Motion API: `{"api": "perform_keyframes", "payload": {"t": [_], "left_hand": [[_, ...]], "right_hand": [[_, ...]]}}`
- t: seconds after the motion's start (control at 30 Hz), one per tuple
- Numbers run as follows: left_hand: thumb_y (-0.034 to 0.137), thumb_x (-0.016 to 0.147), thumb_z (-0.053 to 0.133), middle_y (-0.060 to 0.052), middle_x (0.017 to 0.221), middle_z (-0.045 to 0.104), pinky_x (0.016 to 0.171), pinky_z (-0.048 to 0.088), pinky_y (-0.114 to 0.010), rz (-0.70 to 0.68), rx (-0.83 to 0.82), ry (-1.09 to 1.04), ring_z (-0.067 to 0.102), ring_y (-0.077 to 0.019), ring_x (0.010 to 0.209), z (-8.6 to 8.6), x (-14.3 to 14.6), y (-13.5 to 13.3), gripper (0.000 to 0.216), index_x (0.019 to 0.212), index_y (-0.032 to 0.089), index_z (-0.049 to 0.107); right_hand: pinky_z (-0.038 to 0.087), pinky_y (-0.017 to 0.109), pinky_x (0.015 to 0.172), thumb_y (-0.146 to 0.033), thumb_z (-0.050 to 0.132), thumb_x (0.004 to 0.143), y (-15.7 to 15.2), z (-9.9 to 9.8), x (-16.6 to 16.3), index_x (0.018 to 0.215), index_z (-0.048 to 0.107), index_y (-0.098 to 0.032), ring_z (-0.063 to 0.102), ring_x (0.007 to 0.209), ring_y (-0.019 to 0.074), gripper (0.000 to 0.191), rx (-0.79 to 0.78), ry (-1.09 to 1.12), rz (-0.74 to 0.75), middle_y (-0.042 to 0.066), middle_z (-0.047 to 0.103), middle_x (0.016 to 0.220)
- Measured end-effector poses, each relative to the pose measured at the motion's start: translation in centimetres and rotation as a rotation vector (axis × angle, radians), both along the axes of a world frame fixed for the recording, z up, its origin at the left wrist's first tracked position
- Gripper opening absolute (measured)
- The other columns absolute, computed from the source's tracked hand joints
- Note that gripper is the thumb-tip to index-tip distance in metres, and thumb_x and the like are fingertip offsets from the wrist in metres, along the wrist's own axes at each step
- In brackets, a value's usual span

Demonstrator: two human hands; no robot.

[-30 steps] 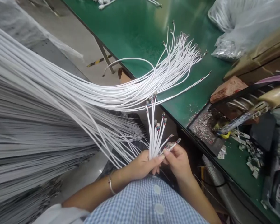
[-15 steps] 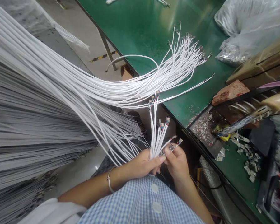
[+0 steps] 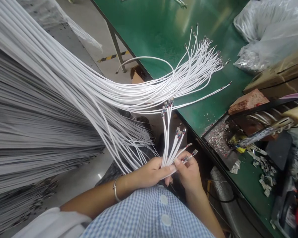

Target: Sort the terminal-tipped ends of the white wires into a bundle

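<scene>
My left hand [image 3: 149,172] is closed round a small bunch of white cables [image 3: 169,142] that stand upright, each ending in a metal connector. My right hand [image 3: 188,170] pinches one cable end [image 3: 190,156] at the right of that bunch, fingertips touching the left thumb. A very large bundle of white cables [image 3: 52,99] hangs across the left of the view. Another fan of these cables [image 3: 198,66] lies with its connector ends spread on the green table [image 3: 159,29].
A reddish brick [image 3: 248,100] and cardboard box [image 3: 280,74] sit at the right. Clear plastic bags [image 3: 265,29] lie at the far right. A dark machine tray with metal scraps [image 3: 218,138] and loose small parts [image 3: 263,172] border the table's near edge.
The view has shifted slightly; the held bunch and both hands sit a little to the right. The right hand keeps fingering the cable end.
</scene>
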State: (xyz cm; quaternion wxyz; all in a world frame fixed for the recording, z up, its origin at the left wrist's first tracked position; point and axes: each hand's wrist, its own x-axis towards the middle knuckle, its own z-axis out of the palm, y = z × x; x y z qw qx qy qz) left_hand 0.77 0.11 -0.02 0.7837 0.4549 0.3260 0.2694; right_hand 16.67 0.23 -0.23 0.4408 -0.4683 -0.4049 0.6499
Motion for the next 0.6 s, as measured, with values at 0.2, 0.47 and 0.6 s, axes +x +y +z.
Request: {"api": "perform_keyframes", "payload": {"t": [0.2,0.47,0.6], "left_hand": [[0.046,0.087,0.05,-0.004,0.075,0.06,0.066,0.043,-0.023,0.137,-0.012,0.018,0.054,-0.0131,0.07,0.68,0.14,0.29,0.039,0.081,0.01,0.062],[0.042,0.085,0.055,-0.001,0.074,0.056,0.065,0.041,-0.023,0.201,-0.018,0.019,0.049,-0.0127,0.068,0.09,0.07,0.06,0.031,0.086,0.011,0.061],[0.042,0.087,0.052,-0.001,0.071,0.056,0.065,0.041,-0.023,0.155,-0.004,0.031,0.05,-0.0127,0.066,-0.13,0.03,-0.13,0.033,0.075,0.012,0.059]], "right_hand": [[0.037,0.022,0.054,-0.028,0.062,0.082,0.06,-0.41,0.35,0.071,0.052,-0.018,0.044,0.057,0.0101,0.018,0.071,0.027,-0.024,-0.003,0.048,0.065],[0.039,0.025,0.063,-0.026,0.064,0.08,0.75,-0.07,0.36,0.076,0.06,-0.019,0.048,0.068,0.0124,0.009,0.18,-0.14,-0.087,0.0,0.052,0.074],[0.039,0.023,0.058,-0.025,0.065,0.081,0.63,-0.01,0.24,0.075,0.061,-0.018,0.05,0.062,0.0109,0.01,0.114,-0.153,-0.123,-0.001,0.053,0.071]]}}
